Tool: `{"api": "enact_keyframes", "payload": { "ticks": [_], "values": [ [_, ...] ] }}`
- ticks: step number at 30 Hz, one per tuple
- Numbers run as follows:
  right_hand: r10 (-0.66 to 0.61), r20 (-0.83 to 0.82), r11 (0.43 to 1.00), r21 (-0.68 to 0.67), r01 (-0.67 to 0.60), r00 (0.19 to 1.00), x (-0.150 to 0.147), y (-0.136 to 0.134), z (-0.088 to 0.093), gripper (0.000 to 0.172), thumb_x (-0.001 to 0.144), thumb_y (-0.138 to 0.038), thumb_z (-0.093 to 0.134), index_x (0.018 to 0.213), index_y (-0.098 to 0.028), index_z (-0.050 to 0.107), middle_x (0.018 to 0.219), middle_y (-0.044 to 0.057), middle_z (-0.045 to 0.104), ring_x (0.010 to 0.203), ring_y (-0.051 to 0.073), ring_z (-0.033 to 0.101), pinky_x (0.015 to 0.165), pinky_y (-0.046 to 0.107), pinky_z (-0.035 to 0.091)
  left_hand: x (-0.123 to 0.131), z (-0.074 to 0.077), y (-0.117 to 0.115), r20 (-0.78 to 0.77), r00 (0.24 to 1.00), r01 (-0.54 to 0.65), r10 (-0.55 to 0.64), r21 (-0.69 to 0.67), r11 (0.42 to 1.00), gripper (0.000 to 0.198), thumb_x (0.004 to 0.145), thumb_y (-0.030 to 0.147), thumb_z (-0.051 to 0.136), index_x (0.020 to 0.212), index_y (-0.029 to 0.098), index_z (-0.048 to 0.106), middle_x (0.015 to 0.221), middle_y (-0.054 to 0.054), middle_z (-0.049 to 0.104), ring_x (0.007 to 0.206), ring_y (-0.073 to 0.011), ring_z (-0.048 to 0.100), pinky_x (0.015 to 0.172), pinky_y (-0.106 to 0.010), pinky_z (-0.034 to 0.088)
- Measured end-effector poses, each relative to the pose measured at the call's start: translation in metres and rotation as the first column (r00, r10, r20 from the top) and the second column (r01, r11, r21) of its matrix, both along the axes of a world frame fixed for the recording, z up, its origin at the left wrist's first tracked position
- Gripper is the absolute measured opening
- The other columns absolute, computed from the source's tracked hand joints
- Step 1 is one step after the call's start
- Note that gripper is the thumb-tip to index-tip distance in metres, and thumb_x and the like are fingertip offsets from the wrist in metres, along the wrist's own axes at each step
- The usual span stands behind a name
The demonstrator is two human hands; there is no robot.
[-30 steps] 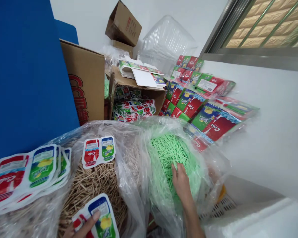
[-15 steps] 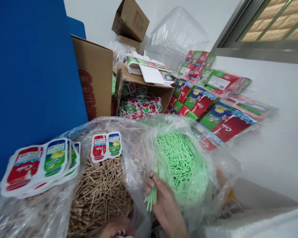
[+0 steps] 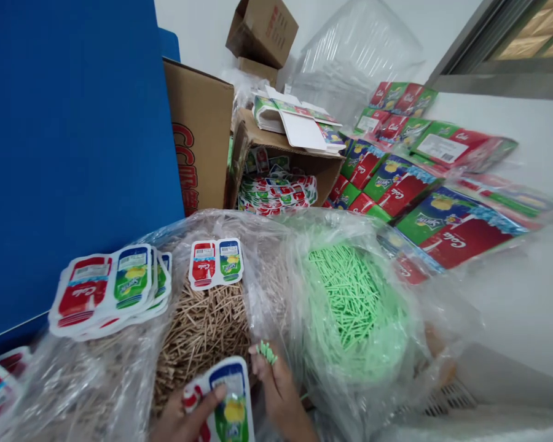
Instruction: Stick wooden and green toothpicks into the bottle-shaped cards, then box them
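At the bottom, my left hand (image 3: 184, 412) grips a jar-shaped printed card (image 3: 233, 402) with red and green-blue panels, thumb on its front. Just right of it, my right hand (image 3: 279, 383) is closed round a bunch of green sticks (image 3: 266, 352), their ends poking out above the fingers. Behind both hands lies a bag of brown sticks (image 3: 207, 319), with another Cola and Sprite card (image 3: 216, 264) resting on top. To the right is a clear bag filled with green sticks (image 3: 345, 294). A stack of the same cards (image 3: 104, 288) sits to the left.
A blue panel (image 3: 74, 135) rises at the left. Beyond the bags stand a tall cardboard box (image 3: 203, 135) and an open carton (image 3: 281, 144) of printed cards. Plastic-wrapped red and green packs (image 3: 447, 227) are piled at the right, near the white wall (image 3: 525, 282).
My left hand has come into fuller view holding a card. My right hand has moved down and left, away from the green-stick bag, with its bunch turned upright. The view has shifted left.
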State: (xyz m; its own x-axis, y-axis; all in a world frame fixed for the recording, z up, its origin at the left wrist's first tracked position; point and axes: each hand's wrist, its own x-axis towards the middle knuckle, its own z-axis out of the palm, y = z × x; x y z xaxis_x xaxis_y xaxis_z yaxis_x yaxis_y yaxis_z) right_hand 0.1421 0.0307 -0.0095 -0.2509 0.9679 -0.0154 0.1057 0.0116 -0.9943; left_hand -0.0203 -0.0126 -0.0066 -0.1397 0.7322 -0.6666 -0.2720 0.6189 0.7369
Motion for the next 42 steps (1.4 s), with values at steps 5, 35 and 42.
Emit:
{"api": "enact_keyframes", "payload": {
  "ticks": [5,35,42],
  "values": [
    [0.069,0.078,0.991,0.112,-0.078,0.995,0.006,-0.002,-0.01,0.031,0.095,-0.043,0.034,0.106,-0.022,0.054,0.08,0.002,0.055,0.072,0.017,0.052,0.07,0.03,0.044,-0.013,0.0,0.009,-0.093,0.971,-0.22,0.222,0.029,0.975,0.035,0.05,0.04,0.083,0.065,0.018,0.059,0.041,0.0,0.064,0.042,-0.0246,0.066,0.044,-0.031,0.055],
    [0.075,0.126,0.976,0.195,-0.099,0.989,0.015,-0.007,-0.027,0.024,0.097,-0.035,0.031,0.106,-0.027,0.051,0.08,0.002,0.056,0.071,0.017,0.055,0.068,0.026,0.045,0.0,-0.007,0.019,-0.216,0.965,-0.138,0.149,0.065,0.988,0.041,0.05,0.056,0.074,0.05,0.019,0.056,0.036,0.004,0.054,0.037,-0.0176,0.055,0.043,-0.028,0.048],
    [0.086,0.152,0.98,0.163,-0.111,0.985,0.017,-0.008,-0.027,0.025,0.096,-0.036,0.032,0.107,-0.027,0.052,0.082,0.002,0.057,0.074,0.017,0.056,0.07,0.027,0.046,-0.002,-0.01,0.015,-0.182,0.978,-0.091,0.1,0.057,0.994,0.045,0.049,0.059,0.074,0.043,0.02,0.051,0.031,0.005,0.047,0.033,-0.0165,0.052,0.043,-0.029,0.049]
  ]
}}
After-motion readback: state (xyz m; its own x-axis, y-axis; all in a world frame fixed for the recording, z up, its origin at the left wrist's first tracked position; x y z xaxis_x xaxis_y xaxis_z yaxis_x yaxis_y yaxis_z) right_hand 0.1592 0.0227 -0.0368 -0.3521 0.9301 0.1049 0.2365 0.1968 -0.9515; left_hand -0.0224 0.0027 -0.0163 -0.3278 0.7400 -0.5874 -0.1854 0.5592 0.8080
